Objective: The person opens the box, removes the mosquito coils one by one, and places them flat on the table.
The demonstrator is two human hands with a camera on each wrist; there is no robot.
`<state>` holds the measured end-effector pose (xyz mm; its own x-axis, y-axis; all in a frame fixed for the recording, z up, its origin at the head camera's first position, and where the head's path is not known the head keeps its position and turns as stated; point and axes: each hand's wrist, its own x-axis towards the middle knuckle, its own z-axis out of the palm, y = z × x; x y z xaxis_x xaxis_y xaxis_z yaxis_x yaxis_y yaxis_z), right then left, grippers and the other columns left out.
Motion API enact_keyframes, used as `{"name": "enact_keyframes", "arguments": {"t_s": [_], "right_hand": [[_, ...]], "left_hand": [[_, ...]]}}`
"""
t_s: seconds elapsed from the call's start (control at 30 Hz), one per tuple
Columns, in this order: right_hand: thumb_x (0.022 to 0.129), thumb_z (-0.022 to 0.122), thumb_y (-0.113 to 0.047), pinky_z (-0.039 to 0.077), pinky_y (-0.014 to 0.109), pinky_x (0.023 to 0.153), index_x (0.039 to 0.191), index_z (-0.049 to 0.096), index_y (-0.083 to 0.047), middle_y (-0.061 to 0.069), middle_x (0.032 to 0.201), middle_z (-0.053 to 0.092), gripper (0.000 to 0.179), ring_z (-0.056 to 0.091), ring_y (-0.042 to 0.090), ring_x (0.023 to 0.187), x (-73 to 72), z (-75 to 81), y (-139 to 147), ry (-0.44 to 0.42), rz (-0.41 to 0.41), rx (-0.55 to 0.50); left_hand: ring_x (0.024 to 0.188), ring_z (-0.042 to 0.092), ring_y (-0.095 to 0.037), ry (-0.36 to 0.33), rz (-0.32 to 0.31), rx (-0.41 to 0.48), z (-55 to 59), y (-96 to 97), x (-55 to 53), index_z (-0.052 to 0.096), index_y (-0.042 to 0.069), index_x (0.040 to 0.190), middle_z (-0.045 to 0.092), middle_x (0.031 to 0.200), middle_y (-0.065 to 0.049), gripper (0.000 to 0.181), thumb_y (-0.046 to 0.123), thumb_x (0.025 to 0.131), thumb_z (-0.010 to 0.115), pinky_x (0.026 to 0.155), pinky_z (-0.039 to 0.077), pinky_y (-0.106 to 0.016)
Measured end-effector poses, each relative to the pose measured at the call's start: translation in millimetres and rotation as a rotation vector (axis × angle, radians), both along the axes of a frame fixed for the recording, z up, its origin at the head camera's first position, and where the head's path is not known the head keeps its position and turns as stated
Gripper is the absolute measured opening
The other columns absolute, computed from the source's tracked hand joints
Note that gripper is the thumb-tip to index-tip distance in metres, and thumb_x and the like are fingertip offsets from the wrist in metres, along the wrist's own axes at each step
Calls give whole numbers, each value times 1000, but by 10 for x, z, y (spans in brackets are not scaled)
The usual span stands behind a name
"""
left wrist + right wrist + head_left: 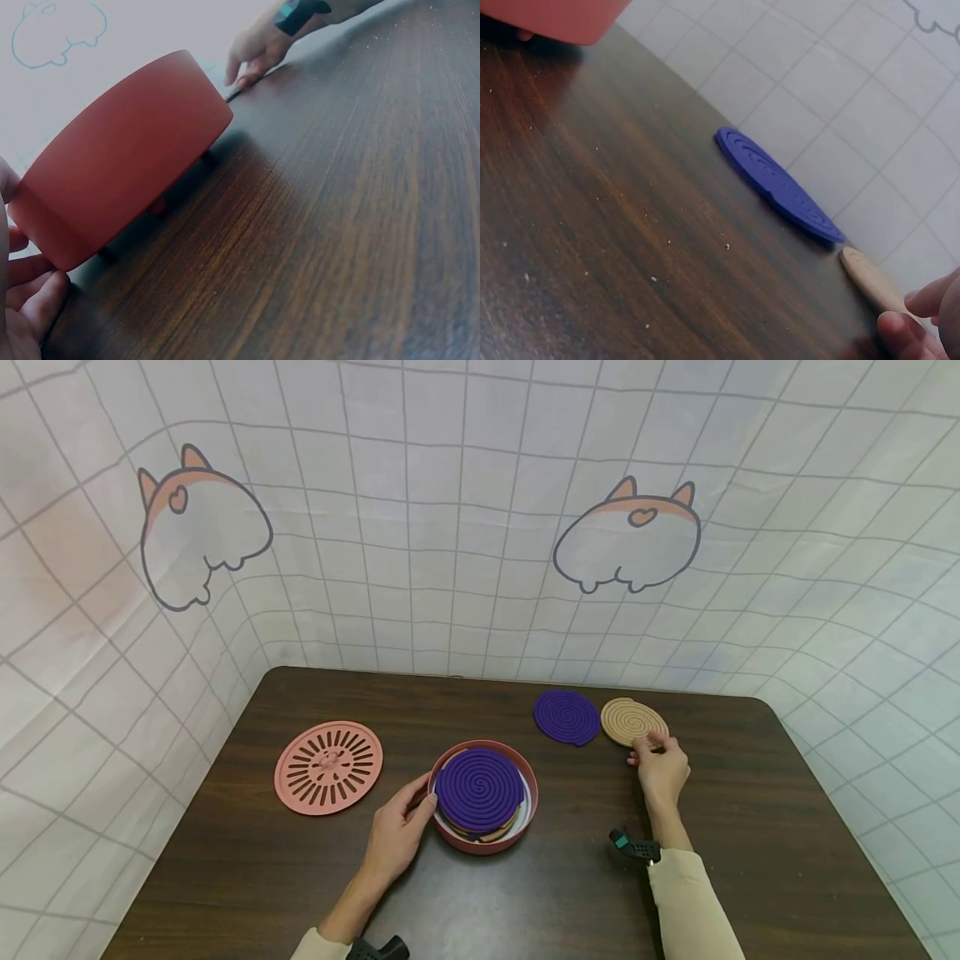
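Note:
A round reddish-pink coil holder (535,797) stands on the table with a stack of spiral mosquito coils inside, a purple one (480,789) on top. My left hand (397,835) grips its left side, thumb by the rim; in the left wrist view the fingers (45,300) reach its lower edge. At the far right, my right hand (663,772) pinches the near edge of a beige mosquito coil (632,720). Beside that coil lies another purple mosquito coil (567,717), also flat in the right wrist view. The holder's short feet show in the left wrist view.
A pink slotted lid (328,768) lies on the table left of the holder. The dark wooden table (525,910) ends at the back against a white checked cloth (435,527). Small crumbs dot the wood in the right wrist view.

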<state>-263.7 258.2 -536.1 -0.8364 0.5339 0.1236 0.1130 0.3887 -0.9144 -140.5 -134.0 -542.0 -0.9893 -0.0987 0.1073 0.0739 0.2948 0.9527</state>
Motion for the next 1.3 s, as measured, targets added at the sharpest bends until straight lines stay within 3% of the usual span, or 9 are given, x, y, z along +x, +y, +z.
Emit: {"name": "enact_keyframes", "arguments": {"t_s": [0.13, 0.2, 0.3, 0.37, 0.43, 0.67, 0.8, 1.0, 1.3], "right_hand": [[93, 66, -15, 52, 13, 49, 125, 64, 2, 7, 70, 74, 36, 62, -3, 46, 17, 7, -6, -13, -1, -33], [94, 66, -16, 52, 14, 49, 126, 63, 1, 9, 70, 74, 36, 62, -3, 46, 25, 10, -13, -16, -5, -48], [94, 65, -16, 52, 13, 49, 128, 63, 1, 23, 101, 74, 37, 61, -4, 46, 38, 31, -34, -5, -10, -49], [94, 63, -15, 51, 11, 49, 128, 63, 1, 28, 128, 63, 38, 60, -5, 46, 48, 52, -52, 3, -16, -49], [94, 61, -14, 49, 9, 49, 129, 62, 2, 27, 139, 54, 39, 60, -6, 47, 55, 84, -75, 10, -22, -51], [93, 61, -11, 57, 20, 55, 128, 60, 2, 15, 114, 67, 37, 66, 2, 60, 55, 227, -198, 72, -20, -160], [93, 63, -11, 60, 26, 60, 129, 59, 2, 8, 112, 66, 38, 69, 7, 67, 64, 317, -286, 97, 0, -202], [94, 62, -11, 60, 26, 58, 128, 60, 3, 3, 102, 62, 37, 69, 7, 65, 105, 422, -388, 117, 33, -241], [96, 60, -10, 57, 20, 54, 127, 60, 3, 2, 96, 61, 33, 65, 0, 59, 108, 423, -453, 135, 54, -279]], "left_hand": [[119, 65, -12, 0, -3, 3, 3, 1, 0, 63, 22, 136, 69, 130, 0, 37, 29, 99, 63, 95, 51, -16], [119, 65, -12, -1, -3, 6, 5, 2, 1, 63, 22, 136, 69, 130, 0, 37, 29, 99, 63, 95, 51, -17], [119, 65, -12, -3, -1, 0, 4, 5, 3, 63, 22, 136, 69, 130, 1, 37, 29, 99, 63, 95, 52, -17], [119, 65, -12, -4, 0, -8, 0, 8, 2, 63, 22, 136, 69, 130, 1, 37, 29, 99, 63, 95, 52, -18], [119, 65, -11, -3, 1, -15, -6, 10, -1, 63, 22, 136, 69, 130, 1, 37, 29, 100, 63, 96, 52, -18], [119, 65, -11, -11, 3, -9, -7, 8, -2, 63, 23, 136, 69, 130, 2, 37, 28, 100, 63, 96, 52, -18], [119, 64, -11, -7, 4, -24, -9, 9, 1, 63, 23, 136, 68, 131, 1, 37, 30, 100, 62, 97, 51, -18], [119, 64, -11, 2, 2, -21, -5, 10, 5, 63, 23, 136, 68, 131, 1, 37, 30, 100, 63, 97, 51, -18], [119, 65, -11, 1, 3, -19, -9, 3, 2, 63, 24, 136, 69, 130, 2, 36, 29, 100, 63, 96, 52, -18]]}}
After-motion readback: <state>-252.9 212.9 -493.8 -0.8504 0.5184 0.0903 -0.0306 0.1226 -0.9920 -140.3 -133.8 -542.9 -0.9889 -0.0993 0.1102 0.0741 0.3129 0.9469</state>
